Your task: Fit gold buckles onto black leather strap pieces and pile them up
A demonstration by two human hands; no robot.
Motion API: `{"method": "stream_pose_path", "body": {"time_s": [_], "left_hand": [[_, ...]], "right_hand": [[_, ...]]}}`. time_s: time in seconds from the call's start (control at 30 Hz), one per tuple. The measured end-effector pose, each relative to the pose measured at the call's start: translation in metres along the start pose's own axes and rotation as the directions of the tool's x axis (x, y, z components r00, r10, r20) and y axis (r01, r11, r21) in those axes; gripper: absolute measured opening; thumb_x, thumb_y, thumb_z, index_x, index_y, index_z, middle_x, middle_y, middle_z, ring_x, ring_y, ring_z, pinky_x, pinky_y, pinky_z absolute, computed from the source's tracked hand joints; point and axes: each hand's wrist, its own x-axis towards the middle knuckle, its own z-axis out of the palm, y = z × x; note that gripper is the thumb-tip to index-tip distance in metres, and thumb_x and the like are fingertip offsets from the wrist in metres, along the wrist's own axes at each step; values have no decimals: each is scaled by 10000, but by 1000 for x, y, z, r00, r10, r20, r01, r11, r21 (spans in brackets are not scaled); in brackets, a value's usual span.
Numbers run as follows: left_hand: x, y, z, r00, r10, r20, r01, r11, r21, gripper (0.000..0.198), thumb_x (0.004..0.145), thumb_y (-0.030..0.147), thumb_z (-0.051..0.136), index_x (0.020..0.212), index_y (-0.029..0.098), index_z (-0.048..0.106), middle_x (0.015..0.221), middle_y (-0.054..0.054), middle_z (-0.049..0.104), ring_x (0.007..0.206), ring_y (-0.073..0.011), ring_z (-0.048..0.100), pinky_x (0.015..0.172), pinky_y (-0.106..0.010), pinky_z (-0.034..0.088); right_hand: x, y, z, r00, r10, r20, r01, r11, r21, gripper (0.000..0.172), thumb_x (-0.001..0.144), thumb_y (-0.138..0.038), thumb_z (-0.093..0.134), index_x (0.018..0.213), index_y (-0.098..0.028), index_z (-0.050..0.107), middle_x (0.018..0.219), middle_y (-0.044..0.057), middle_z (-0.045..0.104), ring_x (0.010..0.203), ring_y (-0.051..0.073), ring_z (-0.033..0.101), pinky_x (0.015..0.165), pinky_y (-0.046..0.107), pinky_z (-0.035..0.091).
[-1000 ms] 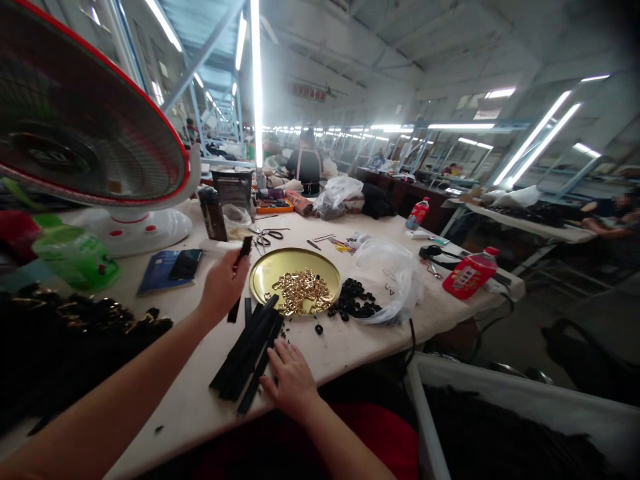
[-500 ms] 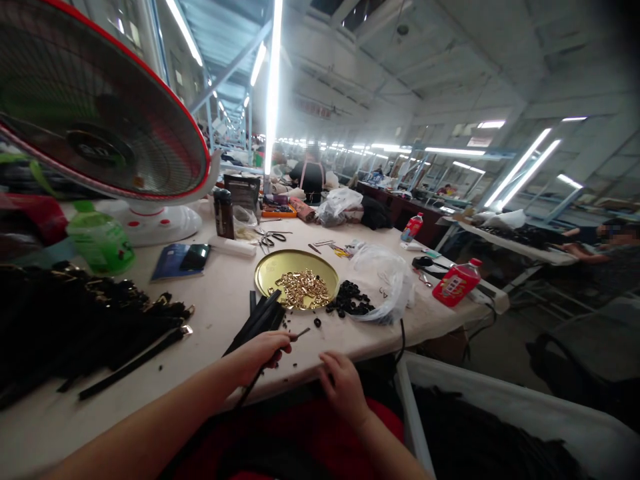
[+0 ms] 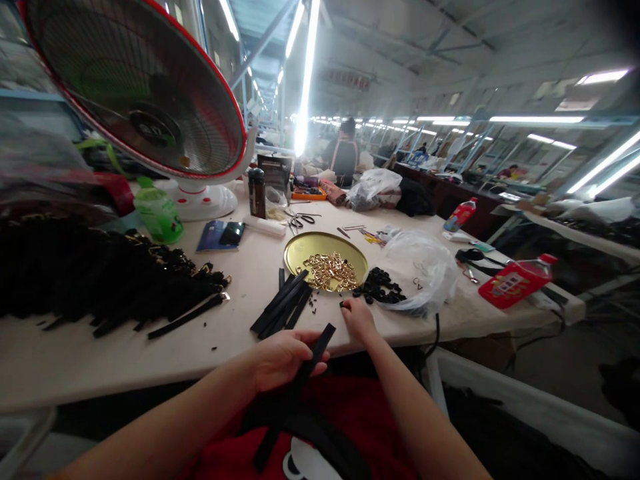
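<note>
Head view. Left hand [image 3: 280, 360] closed around long flat black strap [image 3: 319, 341], held over red garment [image 3: 225, 460] just below near edge of white tabletop [image 3: 245, 267]; upper strap end crossing that edge. Right hand [image 3: 357, 317] at near edge, fingertips down beside heap of small black parts [image 3: 377, 288]; grip not discernible. Bundle of black strips [image 3: 283, 310] just left of right hand. Round gold metal tray [image 3: 305, 247] of brass-coloured buckles [image 3: 331, 270] behind, mid-tabletop.

We sit at a long white table [image 3: 240, 267] in a big factory hall; fluorescent tubes [image 3: 306, 60] run overhead w/ glare, more benches [image 3: 550, 230] to the rt, dark floor [image 3: 575, 347] below.
</note>
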Motion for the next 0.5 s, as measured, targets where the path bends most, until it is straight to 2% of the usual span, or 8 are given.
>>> {"method": "stream_pose_path", "body": {"time_s": [0.13,0.2,0.27,0.33,0.43,0.47,0.5], "left_hand": [[2,-2,1,1000,-26,-16,25,998,-53,441,556,-45,505,965,107,570,872,-52,595,810,-122,596,762,-220,484],[2,-2,0,999,-32,-38,29,997,-65,424,560,-46,510,951,104,574,871,-54,600,818,-125,598,776,-224,483],[3,-3,-1,999,-17,-45,14,998,-59,412,565,-46,522,945,104,580,876,-54,607,824,-119,597,776,-211,481],[3,-3,-3,998,2,-64,-3,1000,-17,383,583,-23,557,941,110,586,875,-47,615,808,-102,596,745,-180,481],[5,-3,-4,987,60,-148,-39,989,145,242,652,132,623,891,128,587,790,-20,624,655,-66,582,563,-133,464],[6,-3,-4,978,107,-181,-64,970,233,203,673,200,624,860,133,580,747,-8,622,586,-57,561,496,-129,437],[7,-3,-4,964,166,-208,-90,939,333,188,689,259,614,826,138,570,705,2,617,528,-50,536,447,-131,405]], "right_hand": [[4,-3,-5,998,63,9,-64,987,147,48,646,-135,567,611,-167,571,729,40,552,731,172,498,717,293,362],[-3,-9,-6,996,83,16,-85,965,250,39,670,-184,565,636,-166,568,737,36,553,730,167,503,723,296,375],[-17,-18,-6,993,97,63,-113,922,371,114,702,-273,562,674,-162,568,697,25,558,680,158,513,689,296,406],[-36,-29,-6,985,99,145,-158,855,494,220,731,-374,542,713,-157,573,647,15,566,610,145,521,626,290,440],[-67,-46,-7,967,92,239,-226,747,625,350,788,-473,446,770,-150,580,677,32,597,573,130,535,573,285,472],[-75,-51,-8,959,98,265,-258,687,680,363,794,-485,437,777,-152,579,697,36,604,568,123,536,566,280,477],[-82,-56,-10,947,109,302,-307,583,752,353,788,-487,456,778,-156,578,711,34,605,565,114,534,562,270,479]]}}
